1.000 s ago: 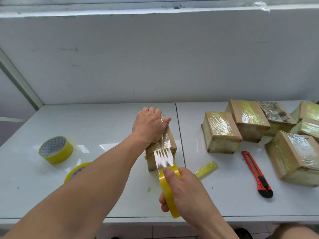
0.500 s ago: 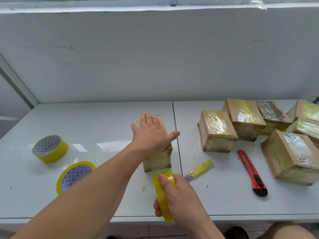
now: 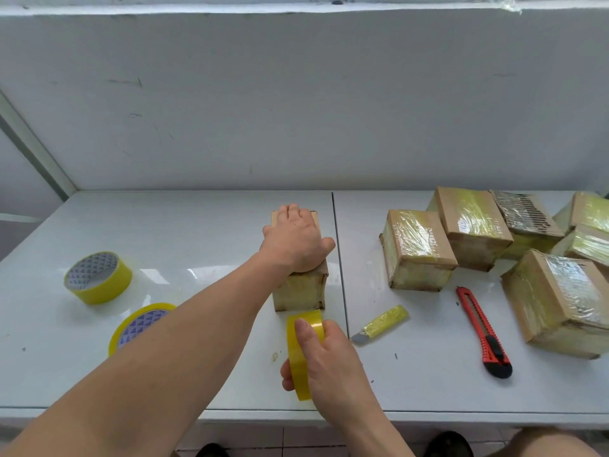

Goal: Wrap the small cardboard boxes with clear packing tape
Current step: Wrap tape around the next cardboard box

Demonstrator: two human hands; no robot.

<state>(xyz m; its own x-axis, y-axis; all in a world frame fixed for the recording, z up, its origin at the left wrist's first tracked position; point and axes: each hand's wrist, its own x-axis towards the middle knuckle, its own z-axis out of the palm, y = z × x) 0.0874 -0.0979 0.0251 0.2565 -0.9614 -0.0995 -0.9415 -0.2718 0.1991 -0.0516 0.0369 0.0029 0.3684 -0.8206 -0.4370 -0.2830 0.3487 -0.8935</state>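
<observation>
cardboard box (image 3: 298,285) now flat under left hand (image 3: 294,240), fingers spread; right hand (image 3: 329,352) grips tape roll (image 3: 301,351) just before it, stretched strip gone, probably pressed down.

White table (image 3: 184,225), two panels with a seam down the middle.

On my left I see two tape rolls: one roll (image 3: 99,278) standing apart, a second (image 3: 138,324) nearer the front edge, partly behind my forearm. At the seam stands a box (image 3: 301,290). Right of the seam lie a small yellow-wrapped blade (image 3: 382,324) and a red cutter (image 3: 482,331), well apart from each other. Behind them a cluster of taped boxes (image 3: 417,249) sits close together, some touching, reaching the right edge.
</observation>
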